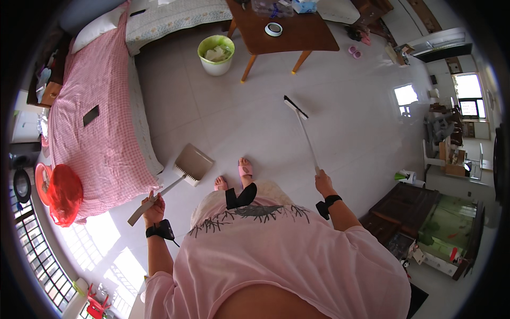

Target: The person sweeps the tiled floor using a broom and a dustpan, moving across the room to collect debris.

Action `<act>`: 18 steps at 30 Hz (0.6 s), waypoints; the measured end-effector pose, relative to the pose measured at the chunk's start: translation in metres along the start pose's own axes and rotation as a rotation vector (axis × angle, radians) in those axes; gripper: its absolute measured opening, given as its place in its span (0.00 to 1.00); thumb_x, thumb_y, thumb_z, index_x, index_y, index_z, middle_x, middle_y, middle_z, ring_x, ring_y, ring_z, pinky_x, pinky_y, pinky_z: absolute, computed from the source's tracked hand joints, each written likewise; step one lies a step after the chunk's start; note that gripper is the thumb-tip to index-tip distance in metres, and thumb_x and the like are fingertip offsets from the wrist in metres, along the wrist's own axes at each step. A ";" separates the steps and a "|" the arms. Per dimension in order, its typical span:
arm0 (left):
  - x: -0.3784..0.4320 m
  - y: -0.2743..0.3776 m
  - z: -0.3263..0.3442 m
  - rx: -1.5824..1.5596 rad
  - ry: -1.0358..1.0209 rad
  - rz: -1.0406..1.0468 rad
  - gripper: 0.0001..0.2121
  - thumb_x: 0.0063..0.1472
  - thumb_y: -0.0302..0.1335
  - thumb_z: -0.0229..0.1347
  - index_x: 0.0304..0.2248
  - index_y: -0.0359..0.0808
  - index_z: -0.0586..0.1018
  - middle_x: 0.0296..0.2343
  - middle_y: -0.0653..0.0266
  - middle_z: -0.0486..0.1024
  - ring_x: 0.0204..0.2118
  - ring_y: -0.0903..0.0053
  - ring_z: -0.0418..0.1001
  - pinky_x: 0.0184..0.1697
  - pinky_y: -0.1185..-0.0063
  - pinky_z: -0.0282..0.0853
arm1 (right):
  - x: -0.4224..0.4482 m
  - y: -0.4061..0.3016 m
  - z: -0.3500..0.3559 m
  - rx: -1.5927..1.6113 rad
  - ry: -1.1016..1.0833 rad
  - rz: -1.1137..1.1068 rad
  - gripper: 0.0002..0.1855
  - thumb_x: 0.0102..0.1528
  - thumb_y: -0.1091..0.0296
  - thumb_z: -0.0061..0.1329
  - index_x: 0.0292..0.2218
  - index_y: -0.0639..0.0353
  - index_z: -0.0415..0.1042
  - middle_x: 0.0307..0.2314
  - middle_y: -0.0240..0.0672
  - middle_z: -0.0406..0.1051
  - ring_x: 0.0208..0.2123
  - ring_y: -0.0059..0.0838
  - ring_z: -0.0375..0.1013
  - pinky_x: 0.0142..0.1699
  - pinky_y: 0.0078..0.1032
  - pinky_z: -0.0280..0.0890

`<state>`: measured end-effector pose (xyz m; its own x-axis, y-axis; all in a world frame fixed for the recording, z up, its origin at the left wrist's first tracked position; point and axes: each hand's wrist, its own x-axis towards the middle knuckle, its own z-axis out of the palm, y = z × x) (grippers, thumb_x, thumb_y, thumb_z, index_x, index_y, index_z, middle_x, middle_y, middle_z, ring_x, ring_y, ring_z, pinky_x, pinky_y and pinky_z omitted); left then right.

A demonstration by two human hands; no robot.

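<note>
My left hand [153, 208] grips the handle of a long-handled dustpan [194, 161], whose beige scoop with a toothed edge is beside the end of the pink-covered seat. In my right hand [324, 183] is the pale stick of a broom [307, 137]. The broom's narrow white head with dark bristles is out ahead of me over the tiled floor, short of the wooden table; whether the bristles touch the tiles I cannot tell. My feet in pink slippers [246, 169] stand between the two tools. Black straps with small devices circle both wrists.
A white bin with a green liner [217, 65] stands by the brown wooden table [297, 38]. At left a long seat with a pink checked cover [95, 139] holds a dark phone [91, 116] and a red plastic bag [65, 195]. A fish tank [446, 223] stands at right.
</note>
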<state>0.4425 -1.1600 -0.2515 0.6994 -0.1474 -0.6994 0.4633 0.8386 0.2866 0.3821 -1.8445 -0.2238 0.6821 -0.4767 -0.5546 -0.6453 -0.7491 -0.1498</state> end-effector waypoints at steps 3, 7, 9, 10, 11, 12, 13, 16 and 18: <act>0.001 -0.001 0.001 -0.005 0.017 -0.004 0.17 0.53 0.39 0.43 0.41 0.43 0.73 0.35 0.60 0.72 0.33 0.71 0.71 0.37 0.75 0.69 | -0.015 0.006 -0.011 0.005 0.010 -0.054 0.17 0.52 0.63 0.39 0.42 0.61 0.58 0.32 0.55 0.67 0.34 0.56 0.66 0.39 0.44 0.61; -0.001 -0.002 0.004 -0.004 0.073 -0.003 0.17 0.54 0.40 0.42 0.40 0.45 0.73 0.33 0.60 0.73 0.31 0.72 0.72 0.35 0.75 0.70 | -0.017 -0.003 0.000 -0.027 0.016 -0.049 0.18 0.51 0.64 0.40 0.42 0.62 0.58 0.31 0.55 0.67 0.35 0.55 0.65 0.39 0.44 0.61; -0.001 -0.002 0.005 -0.006 0.069 -0.010 0.17 0.54 0.40 0.42 0.40 0.45 0.73 0.33 0.60 0.73 0.31 0.72 0.72 0.35 0.75 0.70 | -0.006 -0.012 0.015 -0.052 0.024 -0.048 0.18 0.51 0.65 0.40 0.43 0.61 0.57 0.30 0.55 0.68 0.33 0.54 0.66 0.36 0.43 0.61; -0.001 -0.003 0.006 -0.004 0.064 -0.009 0.17 0.54 0.40 0.42 0.40 0.45 0.73 0.34 0.60 0.73 0.32 0.72 0.72 0.35 0.75 0.70 | 0.003 -0.020 0.025 -0.063 0.035 -0.063 0.18 0.51 0.65 0.39 0.43 0.61 0.57 0.28 0.54 0.68 0.31 0.52 0.67 0.34 0.42 0.62; -0.001 -0.002 0.006 0.017 0.058 -0.009 0.17 0.54 0.40 0.42 0.40 0.46 0.73 0.34 0.60 0.73 0.32 0.72 0.72 0.35 0.75 0.70 | 0.008 -0.025 0.033 -0.105 0.030 -0.041 0.17 0.52 0.66 0.39 0.43 0.60 0.57 0.27 0.54 0.68 0.28 0.51 0.69 0.31 0.41 0.63; -0.001 -0.001 0.006 0.003 0.061 -0.012 0.17 0.54 0.40 0.42 0.40 0.45 0.73 0.34 0.60 0.73 0.32 0.72 0.72 0.35 0.75 0.70 | 0.013 -0.029 0.036 0.232 -0.157 0.028 0.18 0.52 0.67 0.38 0.44 0.60 0.56 0.26 0.52 0.68 0.25 0.48 0.68 0.28 0.39 0.62; -0.001 0.000 0.007 0.002 0.063 -0.016 0.17 0.54 0.40 0.42 0.40 0.45 0.73 0.34 0.60 0.73 0.32 0.72 0.72 0.35 0.75 0.70 | 0.018 -0.034 0.038 0.534 -0.356 0.133 0.18 0.52 0.68 0.38 0.45 0.60 0.55 0.25 0.51 0.68 0.22 0.45 0.67 0.25 0.37 0.62; 0.000 -0.001 0.007 -0.004 0.067 -0.014 0.17 0.53 0.39 0.43 0.40 0.45 0.73 0.33 0.60 0.73 0.32 0.72 0.72 0.35 0.75 0.70 | 0.019 -0.038 0.038 0.659 -0.493 0.233 0.21 0.51 0.70 0.36 0.48 0.62 0.51 0.22 0.48 0.66 0.16 0.37 0.63 0.18 0.31 0.58; -0.002 -0.002 0.007 0.002 0.074 -0.007 0.17 0.53 0.39 0.43 0.40 0.44 0.73 0.33 0.60 0.73 0.32 0.72 0.72 0.35 0.75 0.70 | 0.012 -0.033 0.035 0.272 -0.415 0.125 0.29 0.51 0.72 0.34 0.53 0.63 0.41 0.24 0.51 0.67 0.18 0.41 0.67 0.21 0.33 0.62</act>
<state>0.4439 -1.1647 -0.2463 0.6539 -0.1139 -0.7480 0.4689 0.8368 0.2825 0.3994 -1.8088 -0.2543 0.4358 -0.2908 -0.8518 -0.8171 -0.5247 -0.2389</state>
